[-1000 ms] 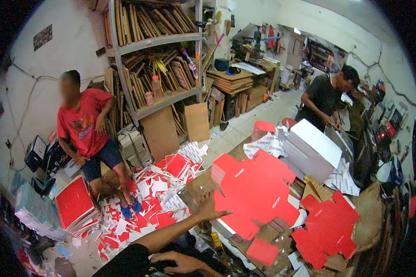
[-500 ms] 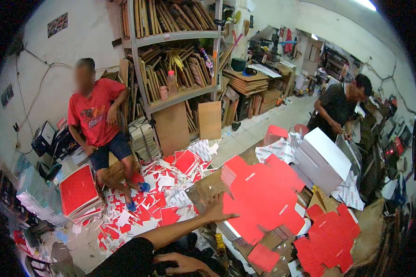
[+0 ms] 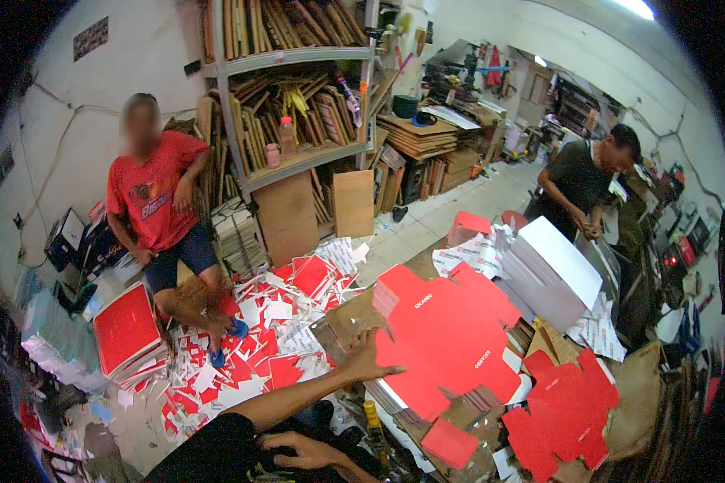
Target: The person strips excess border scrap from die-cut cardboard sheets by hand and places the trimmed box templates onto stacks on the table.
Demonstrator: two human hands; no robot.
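My left hand (image 3: 368,359) rests against the left edge of a thick stack of red die-cut box blanks (image 3: 439,342), its thumb apart and its fingers spread along the edge. The blanks are flat, with side flaps and white lettering. Close to my body, my right hand (image 3: 304,449) lies over dark clothing, its fingers loosely stretched and holding nothing visible. Just below the stack sits a small red piece (image 3: 449,443). A yellow-handled tool (image 3: 371,414) is near the table's edge between my hands and the stack.
More red blanks (image 3: 562,414) lie to the right. Behind stands a tall white stack of sheets (image 3: 552,266) beside printed wrapping paper (image 3: 471,256). Red and white offcuts (image 3: 258,346) cover the floor at left. One person (image 3: 159,193) sits there; another (image 3: 576,185) works at back right.
The whole view has shifted slightly, with things lying a little further left. My left hand stays at the stack's edge. My right hand keeps nearly the same place, its fingers slightly more stretched.
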